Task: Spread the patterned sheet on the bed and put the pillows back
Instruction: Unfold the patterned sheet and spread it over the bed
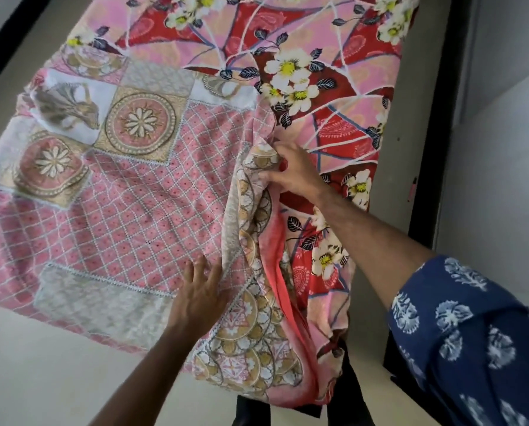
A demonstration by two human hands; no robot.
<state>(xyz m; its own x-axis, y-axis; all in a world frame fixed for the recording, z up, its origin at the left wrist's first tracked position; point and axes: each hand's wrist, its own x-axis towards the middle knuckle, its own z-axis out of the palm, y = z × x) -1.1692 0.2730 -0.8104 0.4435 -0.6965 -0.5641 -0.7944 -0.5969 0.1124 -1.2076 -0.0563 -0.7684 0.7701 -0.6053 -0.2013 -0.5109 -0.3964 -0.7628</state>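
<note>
A pink patterned sheet [128,216] with a white lattice and gold medallions lies partly spread over the left and middle of the bed. Its right edge is bunched into a fold running down to the near corner. My right hand [290,170] pinches that fold near the middle of the bed. My left hand [198,293] rests flat with fingers apart on the sheet near the front edge. Beneath and to the right lies a red floral sheet [303,66] with white flowers. No pillows are in view.
The grey mattress [410,124] shows bare along the right side and at the far left corner. A black bed frame [441,118] borders the right side and the far left. Pale floor [42,379] lies in front, and a grey wall [502,87] stands at the right.
</note>
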